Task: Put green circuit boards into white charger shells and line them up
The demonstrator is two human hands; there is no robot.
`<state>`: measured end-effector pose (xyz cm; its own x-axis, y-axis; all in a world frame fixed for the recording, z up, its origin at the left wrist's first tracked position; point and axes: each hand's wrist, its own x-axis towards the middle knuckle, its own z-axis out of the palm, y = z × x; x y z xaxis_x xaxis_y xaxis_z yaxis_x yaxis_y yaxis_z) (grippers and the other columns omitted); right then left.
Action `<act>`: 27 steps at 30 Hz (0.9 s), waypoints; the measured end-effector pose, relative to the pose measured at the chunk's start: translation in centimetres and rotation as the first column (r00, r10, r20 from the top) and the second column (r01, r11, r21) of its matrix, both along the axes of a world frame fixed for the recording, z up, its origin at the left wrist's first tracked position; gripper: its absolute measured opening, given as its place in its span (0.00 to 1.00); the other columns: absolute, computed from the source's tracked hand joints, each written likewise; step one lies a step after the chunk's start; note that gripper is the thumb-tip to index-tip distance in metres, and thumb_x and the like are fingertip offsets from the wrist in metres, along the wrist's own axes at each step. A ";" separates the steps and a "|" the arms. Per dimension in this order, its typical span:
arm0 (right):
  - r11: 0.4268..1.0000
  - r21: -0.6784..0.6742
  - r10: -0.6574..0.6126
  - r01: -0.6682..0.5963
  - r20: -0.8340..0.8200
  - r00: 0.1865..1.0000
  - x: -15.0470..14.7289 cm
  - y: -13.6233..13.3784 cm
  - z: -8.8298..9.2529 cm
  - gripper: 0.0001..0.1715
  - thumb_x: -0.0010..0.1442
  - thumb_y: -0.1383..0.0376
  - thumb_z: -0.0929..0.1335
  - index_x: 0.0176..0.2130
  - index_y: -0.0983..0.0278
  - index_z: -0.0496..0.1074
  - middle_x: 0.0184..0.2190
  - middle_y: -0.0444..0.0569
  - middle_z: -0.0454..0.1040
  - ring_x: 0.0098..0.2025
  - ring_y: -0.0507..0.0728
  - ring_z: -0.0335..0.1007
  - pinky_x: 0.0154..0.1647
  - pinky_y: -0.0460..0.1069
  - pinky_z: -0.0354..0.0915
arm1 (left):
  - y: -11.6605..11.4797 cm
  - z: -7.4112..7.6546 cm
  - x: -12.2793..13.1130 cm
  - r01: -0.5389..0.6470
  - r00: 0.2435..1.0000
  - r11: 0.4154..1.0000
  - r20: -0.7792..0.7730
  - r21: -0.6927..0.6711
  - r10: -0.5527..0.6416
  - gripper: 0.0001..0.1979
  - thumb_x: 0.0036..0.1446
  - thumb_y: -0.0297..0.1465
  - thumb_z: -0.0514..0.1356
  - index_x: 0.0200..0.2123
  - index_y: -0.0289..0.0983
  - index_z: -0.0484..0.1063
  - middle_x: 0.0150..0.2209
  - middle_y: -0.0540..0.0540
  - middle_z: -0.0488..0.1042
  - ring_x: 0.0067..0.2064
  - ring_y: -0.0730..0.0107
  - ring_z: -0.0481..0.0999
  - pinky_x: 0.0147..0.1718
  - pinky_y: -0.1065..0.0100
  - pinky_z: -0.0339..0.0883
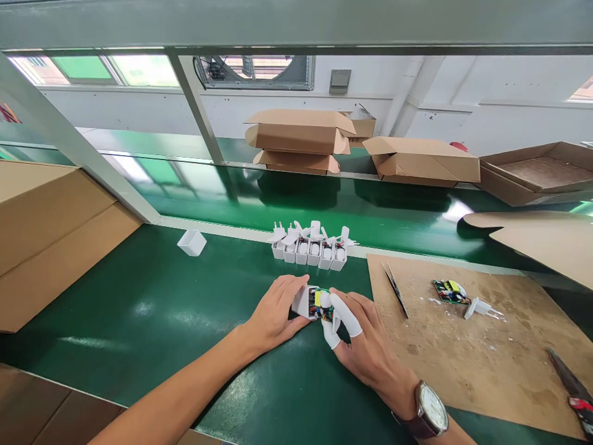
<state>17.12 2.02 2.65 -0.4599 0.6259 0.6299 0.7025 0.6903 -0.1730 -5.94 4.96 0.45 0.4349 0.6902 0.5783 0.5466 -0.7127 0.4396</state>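
My left hand (281,309) holds a white plastic charger housing (301,301) between thumb and fingers. With white finger cots on thumb and forefinger, my right hand (359,324) pinches a small circuit board (320,299) with a yellow component, partly at the mouth of the housing. Fingers hide part of the board. Beyond my hands, a row of several white chargers (315,250) stands with boards and plug caps sticking out. A white housing without a board (191,243) lies to the left. Another circuit board (448,290), wired to a white plug cap (482,307), lies on the right.
Tweezers (395,290) lie on a brown board (430,364), and red-handled pliers (572,383) at its right edge. Cardboard boxes (299,133) line the back of the green bench (139,303). A large carton (60,228) stands left. A metal beam (296,25) crosses overhead.
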 end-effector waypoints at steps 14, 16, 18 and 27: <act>0.999 0.017 0.047 -0.048 0.040 0.998 0.2 -0.2 -0.2 0.46 0.62 0.79 0.62 0.74 0.65 0.47 0.58 0.58 0.75 0.56 0.66 0.71 0.56 0.63 0.73 | -0.2 0.2 0.1 -0.009 1.000 1.000 -0.008 -0.006 0.009 0.37 0.64 0.32 0.64 0.71 0.41 0.51 0.56 0.35 0.73 0.56 0.49 0.75 0.55 0.47 0.73; 0.998 0.032 0.058 -0.059 0.049 0.997 0.2 -0.2 -0.1 0.46 0.63 0.79 0.63 0.74 0.66 0.46 0.58 0.59 0.75 0.56 0.66 0.70 0.57 0.63 0.73 | -0.2 0.2 0.2 -0.006 1.000 1.000 -0.011 -0.017 0.006 0.38 0.63 0.32 0.64 0.71 0.42 0.50 0.57 0.35 0.73 0.57 0.49 0.75 0.55 0.47 0.73; 0.997 0.036 0.066 -0.067 0.049 0.997 0.1 -0.2 0.1 0.45 0.63 0.78 0.63 0.74 0.67 0.46 0.58 0.60 0.75 0.56 0.66 0.70 0.57 0.63 0.73 | -0.2 0.1 0.2 -0.004 1.000 1.000 -0.002 -0.031 0.004 0.38 0.63 0.32 0.65 0.71 0.42 0.50 0.57 0.35 0.73 0.57 0.49 0.75 0.56 0.46 0.73; 0.969 -0.192 0.091 -0.154 -0.302 0.949 0.5 0.3 0.4 0.28 0.70 0.66 0.64 0.67 0.61 0.61 0.52 0.58 0.74 0.53 0.63 0.74 0.50 0.59 0.77 | -0.2 -0.1 0.2 0.224 0.970 0.913 0.166 -0.340 -0.177 0.41 0.63 0.29 0.63 0.72 0.45 0.44 0.63 0.36 0.71 0.62 0.54 0.75 0.60 0.49 0.72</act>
